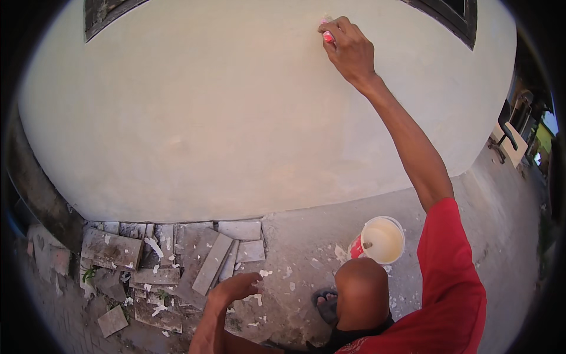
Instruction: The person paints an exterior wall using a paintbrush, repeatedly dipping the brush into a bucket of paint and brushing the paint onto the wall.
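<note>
High on the cream wall [224, 118], my right hand [352, 53] is closed round a red-handled paintbrush [328, 36]. The brush's tip is against or very close to the wall, partly covered by my fingers. My left hand [237, 287] hangs low, above the ground near the stacked tiles, its fingers loosely stretched out and nothing seen in them. Right of my bent knee [362, 283] stands an open white bucket [402, 236] with cream paint inside, a red patch on its side and a small dark object by the inner left side.
Broken tiles and slabs [112, 248] lie in a heap along the wall's foot at the left, strewn with white flakes. Dark window frames [469, 26] edge the wall's top corners. Off to the far right is a dark chair [506, 133] beside a pale board.
</note>
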### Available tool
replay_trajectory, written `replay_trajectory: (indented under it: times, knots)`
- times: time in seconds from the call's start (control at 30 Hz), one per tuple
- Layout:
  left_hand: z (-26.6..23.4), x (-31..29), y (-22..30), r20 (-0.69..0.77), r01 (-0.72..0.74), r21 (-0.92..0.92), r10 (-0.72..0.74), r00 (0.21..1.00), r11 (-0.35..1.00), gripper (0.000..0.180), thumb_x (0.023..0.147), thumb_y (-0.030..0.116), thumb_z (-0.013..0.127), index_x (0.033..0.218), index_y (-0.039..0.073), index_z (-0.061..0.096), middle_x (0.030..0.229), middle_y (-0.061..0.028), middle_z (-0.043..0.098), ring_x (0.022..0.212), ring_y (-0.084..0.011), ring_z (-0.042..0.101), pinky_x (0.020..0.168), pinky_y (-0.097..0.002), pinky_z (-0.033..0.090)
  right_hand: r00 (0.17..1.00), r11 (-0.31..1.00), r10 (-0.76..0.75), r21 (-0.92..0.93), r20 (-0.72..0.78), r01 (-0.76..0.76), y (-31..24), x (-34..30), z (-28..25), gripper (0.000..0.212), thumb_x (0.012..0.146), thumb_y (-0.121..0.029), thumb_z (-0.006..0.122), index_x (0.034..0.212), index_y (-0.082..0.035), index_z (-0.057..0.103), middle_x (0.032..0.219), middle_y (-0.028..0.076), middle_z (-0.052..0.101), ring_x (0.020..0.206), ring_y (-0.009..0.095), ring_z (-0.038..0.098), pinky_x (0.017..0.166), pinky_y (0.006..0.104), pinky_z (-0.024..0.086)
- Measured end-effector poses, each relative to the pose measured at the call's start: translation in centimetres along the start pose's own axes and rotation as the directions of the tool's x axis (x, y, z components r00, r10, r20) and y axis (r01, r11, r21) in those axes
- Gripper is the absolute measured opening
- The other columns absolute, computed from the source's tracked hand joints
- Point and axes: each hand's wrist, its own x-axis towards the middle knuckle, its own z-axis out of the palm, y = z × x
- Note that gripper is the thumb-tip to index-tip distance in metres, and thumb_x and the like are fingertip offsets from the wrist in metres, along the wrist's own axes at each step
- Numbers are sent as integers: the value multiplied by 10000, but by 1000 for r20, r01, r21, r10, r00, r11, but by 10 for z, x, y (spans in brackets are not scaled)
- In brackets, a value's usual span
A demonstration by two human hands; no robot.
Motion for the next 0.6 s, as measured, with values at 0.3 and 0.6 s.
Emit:
replay_trajectory:
  times: [0.3, 0.6]
  knots:
    - [2, -3, -3, -10, 9, -22, -9, 1000, 1000, 498, 970, 353, 679, 1360, 64, 567, 1255, -177, 661, 1169, -325, 630, 974, -409, 492, 930, 902, 365, 234, 37, -363, 34, 16, -18, 170, 888, -138, 710, 1049, -86, 718, 971, 24, 737, 846, 156, 688, 753, 309, 563]
    - [0, -4, 1, -13, 31, -18, -31, 999, 999, 496, 971, 346, 673, 1369, 73, 562, 1247, -174, 658, 1167, -326, 628, 964, -406, 498, 909, 961, -272, 34, 315, 275, 4, -11, -31, 203, 834, -70, 747, 1012, -153, 697, 1036, -71, 690, 852, 171, 638, 584, 314, 546]
